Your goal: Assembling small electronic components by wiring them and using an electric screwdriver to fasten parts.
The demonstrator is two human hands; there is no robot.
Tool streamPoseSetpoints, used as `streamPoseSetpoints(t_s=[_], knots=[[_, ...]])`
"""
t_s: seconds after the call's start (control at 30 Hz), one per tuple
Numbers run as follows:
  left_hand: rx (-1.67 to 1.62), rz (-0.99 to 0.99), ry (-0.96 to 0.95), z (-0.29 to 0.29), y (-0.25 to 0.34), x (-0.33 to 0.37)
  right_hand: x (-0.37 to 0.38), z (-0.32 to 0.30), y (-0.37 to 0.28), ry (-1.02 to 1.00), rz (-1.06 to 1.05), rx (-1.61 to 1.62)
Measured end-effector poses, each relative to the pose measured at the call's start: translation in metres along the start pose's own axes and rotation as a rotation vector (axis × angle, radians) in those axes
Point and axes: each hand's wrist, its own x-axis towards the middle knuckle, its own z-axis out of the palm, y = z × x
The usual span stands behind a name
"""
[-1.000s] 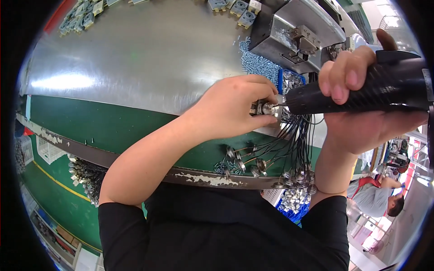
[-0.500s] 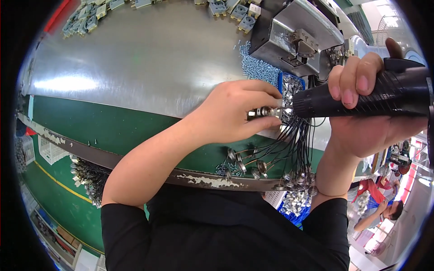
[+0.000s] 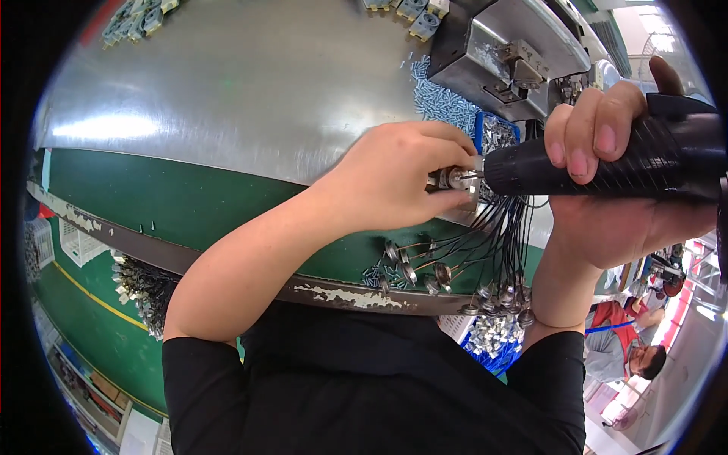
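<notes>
My left hand (image 3: pixel 406 176) is closed, thumb and fingers pinching a small metal-and-dark part (image 3: pixel 456 178) with a rounded, shiny end. My right hand (image 3: pixel 595 140) wraps around a black power screwdriver (image 3: pixel 523 168), held level with its nose toward the left. The thin driver bit (image 3: pixel 473 176) reaches the part between my left fingertips; whether it sits in a screw I cannot tell. Just below the driver hangs a bundle of black wires (image 3: pixel 509 227). Round metal pieces (image 3: pixel 443 271) on wire ends lie along the green bench edge.
Loose silver screws (image 3: pixel 444 102) are heaped beside a blue tray (image 3: pixel 478 130) of small metal parts. A metal fixture (image 3: pixel 500 57) stands at the far right. Grey blocky parts (image 3: pixel 140 19) lie at the far left. Another person (image 3: pixel 626 349) is at the right.
My left hand with the small part has shifted slightly right, and the screwdriver's nose slightly left, so the two are closer together. The whole view has shifted a little.
</notes>
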Motion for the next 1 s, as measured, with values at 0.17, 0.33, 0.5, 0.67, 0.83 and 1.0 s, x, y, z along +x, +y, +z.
streamPoseSetpoints(t_s=[0.17,0.33,0.5,0.67,0.83,1.0], knots=[[0.051,-0.201,-0.15,-0.006,0.005,0.0,-0.004,-0.014,0.005,-0.024,0.002,0.025],[0.04,-0.166,-0.121,0.0,0.001,0.003,-0.004,-0.005,0.009,-0.04,-0.012,0.019],[0.038,-0.185,-0.125,-0.001,0.001,0.001,0.0,-0.003,0.014,-0.069,-0.027,0.029],[0.035,-0.186,-0.131,-0.002,0.001,0.001,0.001,-0.001,0.015,-0.098,-0.043,0.032],[0.054,-0.174,-0.125,-0.003,0.002,0.001,-0.003,-0.004,0.015,-0.112,-0.055,0.03],[-0.004,-0.198,-0.117,-0.005,0.003,0.002,-0.007,-0.014,0.021,-0.112,-0.061,0.022]])
